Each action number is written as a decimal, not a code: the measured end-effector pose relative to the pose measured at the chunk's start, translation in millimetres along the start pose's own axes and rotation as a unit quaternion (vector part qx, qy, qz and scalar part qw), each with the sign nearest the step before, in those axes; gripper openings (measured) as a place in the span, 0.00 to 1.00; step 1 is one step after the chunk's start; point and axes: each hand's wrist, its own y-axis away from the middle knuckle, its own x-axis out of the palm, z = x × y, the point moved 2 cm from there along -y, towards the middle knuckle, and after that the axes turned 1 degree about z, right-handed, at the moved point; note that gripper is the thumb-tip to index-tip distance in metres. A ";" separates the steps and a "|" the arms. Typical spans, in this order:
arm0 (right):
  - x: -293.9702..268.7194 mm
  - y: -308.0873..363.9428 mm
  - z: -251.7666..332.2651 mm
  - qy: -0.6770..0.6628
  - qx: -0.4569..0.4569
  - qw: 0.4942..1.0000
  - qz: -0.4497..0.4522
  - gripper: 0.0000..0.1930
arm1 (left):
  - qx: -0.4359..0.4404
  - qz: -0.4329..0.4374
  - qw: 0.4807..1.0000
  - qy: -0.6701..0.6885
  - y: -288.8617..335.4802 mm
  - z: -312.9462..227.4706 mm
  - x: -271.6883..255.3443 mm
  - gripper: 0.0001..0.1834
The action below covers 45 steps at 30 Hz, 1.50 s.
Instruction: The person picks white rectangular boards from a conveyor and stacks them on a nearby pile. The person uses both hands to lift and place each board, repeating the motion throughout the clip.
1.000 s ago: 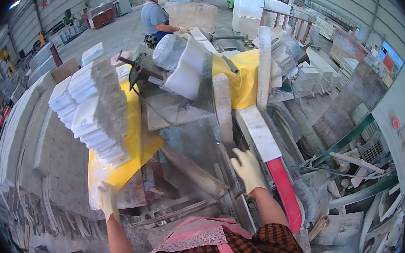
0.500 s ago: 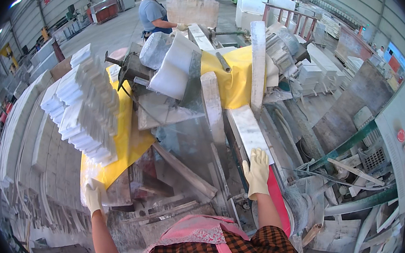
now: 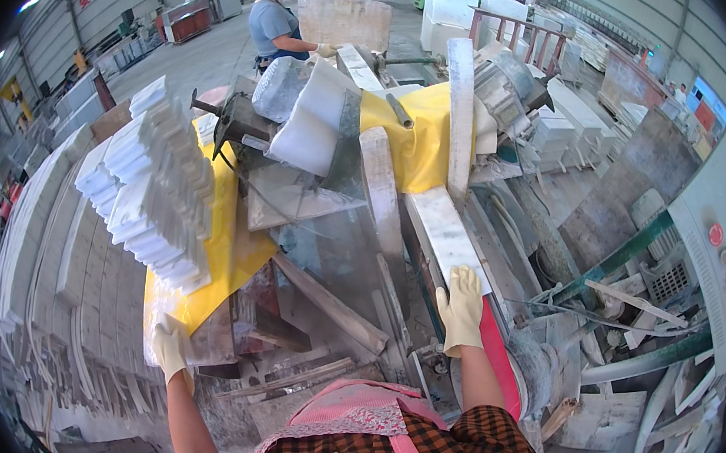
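The white strip point(image 3: 443, 227) runs lengthwise forward and slightly left from the nearer right hand point(image 3: 461, 313), whose flat fingers lie together upon its near end, while the left hand's point(image 3: 169, 348) finger closure beside the yellow sheet point(image 3: 233, 282) cannot be told.

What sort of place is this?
Probably a stone-cutting or finishing workshop: stacked white slabs stand on the left, a marble-like strip lies at the right hand, and a control panel with coloured buttons is at far right.

Soft, even light fills the view, lamps point(image 3: 26, 8) glare at left, and edges bend into black.
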 end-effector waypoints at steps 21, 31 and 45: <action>-19.6 -3.3 5.8 0.016 0.053 0.997 0.057 0.25 | -0.032 0.013 0.997 0.066 12.9 -17.4 -5.9 0.21; -23.4 -9.4 4.9 0.031 0.131 0.986 0.102 0.19 | -0.032 0.012 0.999 0.014 20.6 -34.4 -14.4 0.20; -22.4 -3.3 -4.2 0.030 0.134 0.985 0.108 0.23 | -0.032 0.009 0.999 -0.026 12.3 -17.4 -8.1 0.23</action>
